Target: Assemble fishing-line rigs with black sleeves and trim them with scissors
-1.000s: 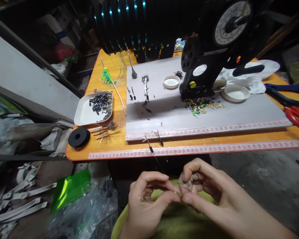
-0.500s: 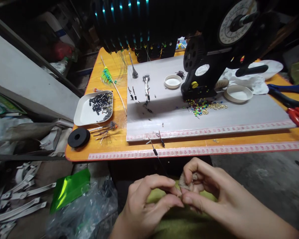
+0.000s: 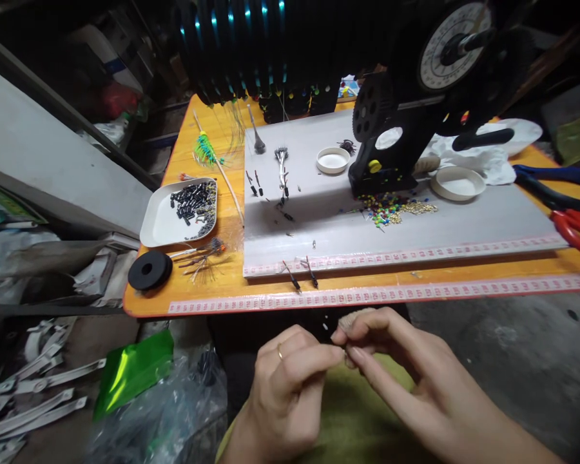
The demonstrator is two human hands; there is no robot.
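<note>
Both hands meet just below the near edge of the table. Left hand (image 3: pixel 290 380), a ring on one finger, has thumb and forefinger pinched together, their tips touching the right hand's; whatever sits in that pinch is too small to make out. Right hand (image 3: pixel 396 367) grips a small tan bundle (image 3: pixel 352 317) between thumb and upper fingers, with the forefinger stretched toward the left fingertips. The bundle sits near the middle of the scene, just in front of the table edge and above a yellow-green cloth (image 3: pixel 352 419) lying under the hands.

On the orange table (image 3: pixel 212 283), a measuring tape (image 3: pixel 415 291) runs along the near edge. A grey board (image 3: pixel 415 225) lies on top, with a heap of coloured beads (image 3: pixel 391 209) by the foot of a black machine (image 3: pixel 396 135). Two thin black pins (image 3: pixel 302 276) rest at the board's near edge. To the left sit a white tray (image 3: pixel 159 225) of small black pieces and a black spool (image 3: pixel 149 270). Far right lie red pliers (image 3: pixel 577 229). A white lid (image 3: pixel 333 160) sits farther back on the board.
</note>
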